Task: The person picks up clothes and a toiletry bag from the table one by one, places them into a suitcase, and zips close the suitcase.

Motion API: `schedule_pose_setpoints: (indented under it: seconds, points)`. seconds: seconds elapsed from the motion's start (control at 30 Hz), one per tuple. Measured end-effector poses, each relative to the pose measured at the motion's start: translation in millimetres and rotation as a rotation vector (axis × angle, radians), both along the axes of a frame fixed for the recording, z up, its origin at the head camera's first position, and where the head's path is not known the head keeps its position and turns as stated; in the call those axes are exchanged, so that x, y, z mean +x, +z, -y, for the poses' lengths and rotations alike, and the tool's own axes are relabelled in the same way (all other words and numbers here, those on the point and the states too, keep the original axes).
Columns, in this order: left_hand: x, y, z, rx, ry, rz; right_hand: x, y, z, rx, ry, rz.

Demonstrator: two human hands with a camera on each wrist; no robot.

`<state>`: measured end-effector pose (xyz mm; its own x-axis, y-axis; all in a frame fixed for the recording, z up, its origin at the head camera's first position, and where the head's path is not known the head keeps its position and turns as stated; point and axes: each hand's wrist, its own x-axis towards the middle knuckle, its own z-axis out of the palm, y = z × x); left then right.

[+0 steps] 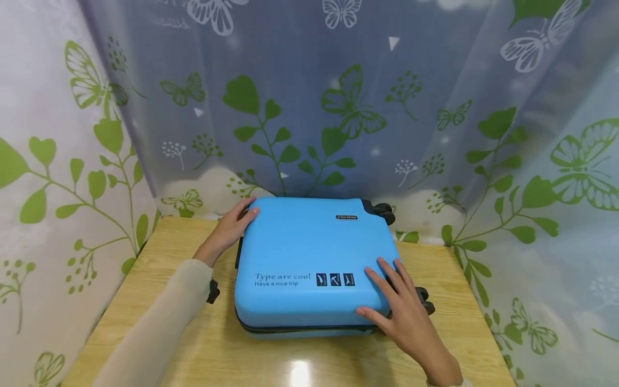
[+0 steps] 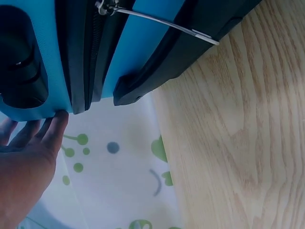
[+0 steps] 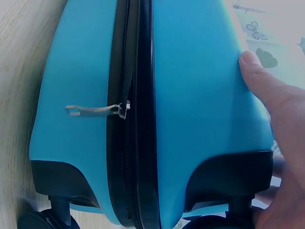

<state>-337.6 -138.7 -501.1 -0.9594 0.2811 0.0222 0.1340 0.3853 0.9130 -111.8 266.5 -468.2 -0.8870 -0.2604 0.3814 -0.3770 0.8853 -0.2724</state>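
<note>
The blue case (image 1: 309,242) lies flat on the table (image 1: 464,344), with words (image 1: 282,280) on its top. The left hand (image 1: 229,228) touches the case's far left corner, its fingers loose. The right hand (image 1: 403,312) lies over the case's near right corner, its fingers relaxed and spread. Black wheels (image 1: 423,298) stick out from the case's right end. A silver zip tag (image 3: 93,111) shows on the case's side. Cloth (image 1: 300,48) with butterflies hangs behind the case.
</note>
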Motion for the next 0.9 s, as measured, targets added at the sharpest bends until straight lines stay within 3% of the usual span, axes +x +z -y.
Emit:
schedule_pose_setpoints:
  seconds: [0.27, 0.53, 0.9]
  points:
    - [14.2, 1.3, 2, -0.014, -0.003, -0.022, -0.8, -1.5, -10, -0.015, 0.028, 0.026]
    - [37.2, 4.6, 8, -0.001, 0.017, 0.021, 0.7, 1.6, -16, -0.006, 0.061, 0.044]
    - [62.3, 4.4, 21, -0.018, 0.04, -0.016, -2.8, 1.3, -23, -0.018, 0.168, -0.011]
